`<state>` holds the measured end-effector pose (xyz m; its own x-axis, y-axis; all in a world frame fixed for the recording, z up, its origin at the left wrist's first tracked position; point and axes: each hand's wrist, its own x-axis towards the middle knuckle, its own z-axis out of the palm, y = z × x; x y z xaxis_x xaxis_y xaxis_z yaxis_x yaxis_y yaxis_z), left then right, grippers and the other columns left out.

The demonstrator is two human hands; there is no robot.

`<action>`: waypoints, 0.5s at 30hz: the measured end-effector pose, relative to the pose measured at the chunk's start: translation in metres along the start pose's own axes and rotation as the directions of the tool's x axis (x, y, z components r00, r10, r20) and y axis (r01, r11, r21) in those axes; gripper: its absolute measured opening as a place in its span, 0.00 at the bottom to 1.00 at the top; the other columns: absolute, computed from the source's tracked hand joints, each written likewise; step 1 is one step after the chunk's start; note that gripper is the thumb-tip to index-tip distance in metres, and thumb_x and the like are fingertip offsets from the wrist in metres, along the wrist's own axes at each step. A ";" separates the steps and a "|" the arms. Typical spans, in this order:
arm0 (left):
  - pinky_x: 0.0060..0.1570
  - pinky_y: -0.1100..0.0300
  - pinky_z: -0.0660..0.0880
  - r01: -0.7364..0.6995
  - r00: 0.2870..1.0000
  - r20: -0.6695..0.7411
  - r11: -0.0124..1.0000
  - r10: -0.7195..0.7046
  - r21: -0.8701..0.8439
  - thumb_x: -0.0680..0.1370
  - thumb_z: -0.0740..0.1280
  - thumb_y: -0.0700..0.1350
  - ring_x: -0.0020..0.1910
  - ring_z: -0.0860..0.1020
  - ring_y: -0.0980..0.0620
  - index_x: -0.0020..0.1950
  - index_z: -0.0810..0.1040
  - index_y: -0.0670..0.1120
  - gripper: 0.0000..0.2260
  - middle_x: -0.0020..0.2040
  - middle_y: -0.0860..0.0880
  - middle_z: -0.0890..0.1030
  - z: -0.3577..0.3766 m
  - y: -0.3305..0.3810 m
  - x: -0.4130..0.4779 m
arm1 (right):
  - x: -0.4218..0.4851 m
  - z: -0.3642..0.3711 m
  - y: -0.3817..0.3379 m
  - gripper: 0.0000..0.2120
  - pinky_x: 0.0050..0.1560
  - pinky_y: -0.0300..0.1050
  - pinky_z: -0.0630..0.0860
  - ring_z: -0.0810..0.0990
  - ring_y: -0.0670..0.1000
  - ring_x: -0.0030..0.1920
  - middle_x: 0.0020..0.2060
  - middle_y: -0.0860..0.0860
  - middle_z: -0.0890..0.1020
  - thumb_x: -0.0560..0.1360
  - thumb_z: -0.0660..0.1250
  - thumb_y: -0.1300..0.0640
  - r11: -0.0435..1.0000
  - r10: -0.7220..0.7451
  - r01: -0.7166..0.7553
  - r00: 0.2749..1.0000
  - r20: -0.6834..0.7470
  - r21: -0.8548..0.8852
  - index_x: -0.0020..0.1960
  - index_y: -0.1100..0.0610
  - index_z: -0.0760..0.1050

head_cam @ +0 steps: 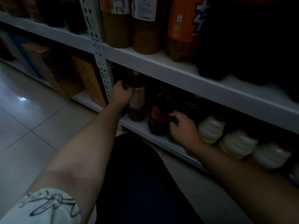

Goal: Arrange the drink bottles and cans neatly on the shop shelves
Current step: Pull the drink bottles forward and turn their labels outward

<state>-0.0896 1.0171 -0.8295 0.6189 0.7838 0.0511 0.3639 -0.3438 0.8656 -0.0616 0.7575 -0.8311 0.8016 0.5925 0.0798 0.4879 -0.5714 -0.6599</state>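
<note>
On the bottom shelf (142, 126) stands a brown tea bottle (137, 102) with a pale label. My left hand (121, 94) grips its upper part from the left. Just right of it stands a dark cola bottle (159, 113) with a red label. My right hand (182, 126) has its fingers curled against that bottle's right side. A row of white milky bottles (210, 128) runs along the same shelf to the right, behind my right forearm. The light is dim and the back of the shelf is hidden in shadow.
The shelf above (161, 68) carries two brown bottles (145, 34), an orange-labelled bottle (182, 29) and dark bottles at the right. A white slotted upright (103, 68) divides the bays. Brown cartons (64, 73) sit low in the left bay. My dark-clothed knee (137, 175) is over the tiled floor (24, 118).
</note>
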 end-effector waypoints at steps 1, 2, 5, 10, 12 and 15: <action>0.51 0.58 0.72 -0.047 0.998 0.044 0.999 0.046 0.018 0.70 0.70 0.55 0.59 0.76 0.45 0.67 0.72 0.46 0.28 0.62 0.46 0.78 0.001 0.003 0.007 | -0.002 -0.001 0.004 0.16 0.54 0.25 0.58 0.72 0.52 0.63 0.65 0.54 0.74 0.75 0.64 0.62 1.000 0.013 -0.013 1.000 0.010 -0.006 0.63 0.59 0.75; 0.53 0.56 0.73 -0.095 0.991 0.100 0.994 0.090 0.045 0.69 0.72 0.56 0.60 0.76 0.45 0.68 0.71 0.47 0.30 0.63 0.46 0.77 0.004 0.007 0.014 | -0.003 -0.002 0.007 0.16 0.52 0.27 0.61 0.74 0.51 0.60 0.63 0.54 0.76 0.75 0.64 0.61 1.000 0.025 -0.025 0.999 0.021 -0.015 0.62 0.58 0.76; 0.62 0.51 0.73 -0.136 0.977 0.176 0.988 0.122 0.071 0.67 0.77 0.56 0.66 0.72 0.45 0.73 0.62 0.46 0.41 0.69 0.44 0.71 0.018 0.009 0.022 | -0.004 -0.004 0.012 0.15 0.49 0.34 0.65 0.76 0.50 0.55 0.61 0.52 0.76 0.75 0.64 0.58 0.998 0.051 -0.048 0.996 0.074 -0.049 0.62 0.55 0.76; 0.58 0.51 0.74 -0.082 0.994 0.087 0.982 0.067 0.173 0.67 0.76 0.58 0.63 0.73 0.38 0.75 0.54 0.42 0.46 0.68 0.38 0.70 0.030 -0.001 0.020 | 0.000 -0.008 0.013 0.15 0.51 0.35 0.65 0.76 0.50 0.57 0.60 0.51 0.77 0.75 0.64 0.56 0.995 0.039 -0.031 0.995 0.090 -0.091 0.61 0.55 0.76; 0.54 0.53 0.75 -0.132 0.990 0.069 0.972 0.120 0.193 0.67 0.76 0.56 0.60 0.75 0.39 0.72 0.59 0.43 0.42 0.64 0.40 0.74 0.022 -0.004 0.019 | 0.001 -0.009 0.013 0.15 0.51 0.33 0.65 0.76 0.50 0.57 0.59 0.51 0.77 0.75 0.65 0.57 0.996 0.026 -0.019 0.997 0.076 -0.092 0.61 0.55 0.77; 0.50 0.52 0.74 -0.209 0.978 0.054 0.942 0.202 0.263 0.68 0.76 0.48 0.57 0.77 0.38 0.67 0.65 0.41 0.33 0.60 0.39 0.77 0.005 -0.011 0.021 | 0.002 -0.008 0.015 0.14 0.50 0.31 0.63 0.76 0.49 0.56 0.58 0.51 0.78 0.74 0.66 0.57 0.997 0.021 -0.017 0.998 0.061 -0.080 0.59 0.55 0.77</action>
<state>-0.0771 1.0345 -0.8404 0.7163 0.6690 0.1984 0.3961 -0.6239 0.6736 -0.0496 0.7451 -0.8347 0.7894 0.6136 0.0199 0.5008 -0.6250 -0.5988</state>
